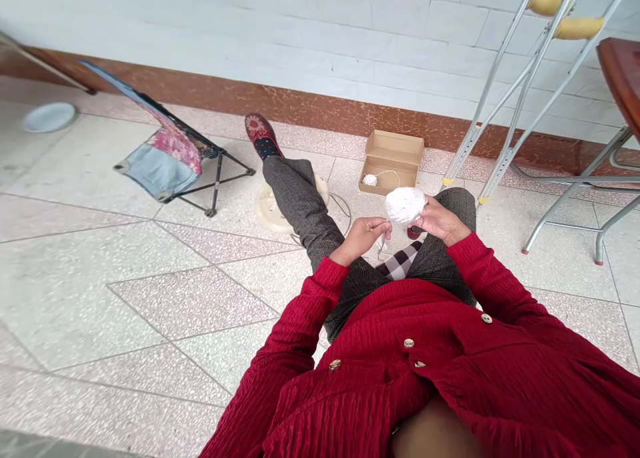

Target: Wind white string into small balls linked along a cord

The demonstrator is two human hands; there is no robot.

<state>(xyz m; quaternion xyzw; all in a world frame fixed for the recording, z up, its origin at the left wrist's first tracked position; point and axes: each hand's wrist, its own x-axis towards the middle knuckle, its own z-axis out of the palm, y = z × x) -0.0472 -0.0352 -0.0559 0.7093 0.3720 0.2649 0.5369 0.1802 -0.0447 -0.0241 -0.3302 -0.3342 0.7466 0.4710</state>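
Observation:
I sit with my legs stretched over a tiled floor, wearing a red buttoned top. My right hand [439, 221] is closed around a white ball of yarn [404, 205] held above my lap. My left hand [367, 235] is closed in a pinch just left of the ball, on a thin white strand [383, 243] that hangs down from it. Beyond my hands, an open cardboard box [391, 161] on the floor holds a smaller white yarn ball [370, 179] with a loose thread.
A folding camp chair [170, 153] stands at the left, a white plate [49, 117] farther left. A round cream object [273, 208] lies under my left leg. Metal crutches [515, 105] lean on the wall; a table with metal legs [607, 178] stands at right.

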